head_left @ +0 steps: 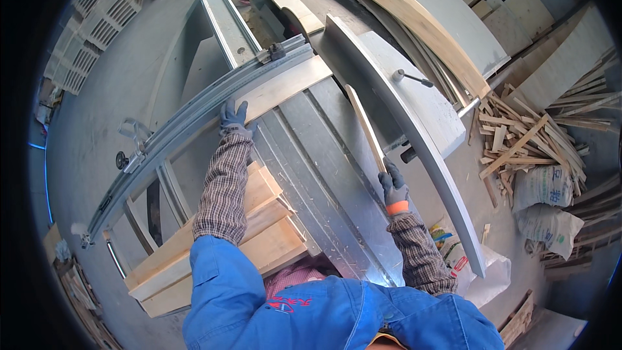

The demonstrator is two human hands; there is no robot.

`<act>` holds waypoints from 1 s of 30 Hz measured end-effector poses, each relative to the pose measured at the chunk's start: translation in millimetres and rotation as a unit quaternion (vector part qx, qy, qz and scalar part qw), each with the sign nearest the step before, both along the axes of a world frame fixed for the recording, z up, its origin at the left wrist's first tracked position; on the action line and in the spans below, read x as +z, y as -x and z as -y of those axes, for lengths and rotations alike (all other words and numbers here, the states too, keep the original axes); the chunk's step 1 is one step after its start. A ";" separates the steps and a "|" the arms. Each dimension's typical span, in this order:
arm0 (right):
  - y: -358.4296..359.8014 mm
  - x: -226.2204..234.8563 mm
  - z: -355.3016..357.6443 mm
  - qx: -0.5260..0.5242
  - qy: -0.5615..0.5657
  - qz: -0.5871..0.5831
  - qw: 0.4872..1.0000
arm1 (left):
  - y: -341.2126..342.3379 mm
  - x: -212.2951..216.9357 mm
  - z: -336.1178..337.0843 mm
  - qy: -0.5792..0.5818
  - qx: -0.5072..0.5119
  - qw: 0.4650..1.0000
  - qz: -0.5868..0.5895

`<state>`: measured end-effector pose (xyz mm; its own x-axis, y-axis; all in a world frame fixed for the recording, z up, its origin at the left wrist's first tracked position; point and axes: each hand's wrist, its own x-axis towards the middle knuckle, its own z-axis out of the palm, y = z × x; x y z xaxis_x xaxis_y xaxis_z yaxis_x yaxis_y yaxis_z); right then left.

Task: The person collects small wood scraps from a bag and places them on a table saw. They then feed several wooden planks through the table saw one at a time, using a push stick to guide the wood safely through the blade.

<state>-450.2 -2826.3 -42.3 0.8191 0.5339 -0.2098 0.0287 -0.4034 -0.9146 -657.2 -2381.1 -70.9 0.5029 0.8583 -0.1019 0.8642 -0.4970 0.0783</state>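
Observation:
My left hand [234, 120], in a grey-blue glove, grips a pale wooden board [285, 91] near its left end, thumb at the near edge. The board lies flat along the metal crosscut fence [194, 107] of a panel saw. In my right hand [393, 188], gloved with an orange cuff, is the near end of a thin wooden strip [366, 128]. That strip reaches away from me over the grey saw table [324, 155], beside the long rip fence [414, 116]. The saw blade cannot be made out.
Several boards [220, 246] are stacked beside my left arm. A clamp lever [411, 78] stands right of the rip fence. Scrap strips [525, 136] pile up on the floor at the right, near white sacks [544, 188]. Stacked pallets [100, 13] stand far left.

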 end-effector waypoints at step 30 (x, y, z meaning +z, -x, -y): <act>-43.6 -17.1 -46.2 -0.018 -0.001 -0.046 0.999 | -89.7 74.2 34.2 -0.022 -0.015 0.996 -0.085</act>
<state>-406.6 -2780.1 -59.3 0.8151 0.5046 -0.2844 -0.0700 -0.4016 -0.9132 -567.5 -2415.4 3.2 0.5065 0.8491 -0.1499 0.8481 -0.5220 -0.0911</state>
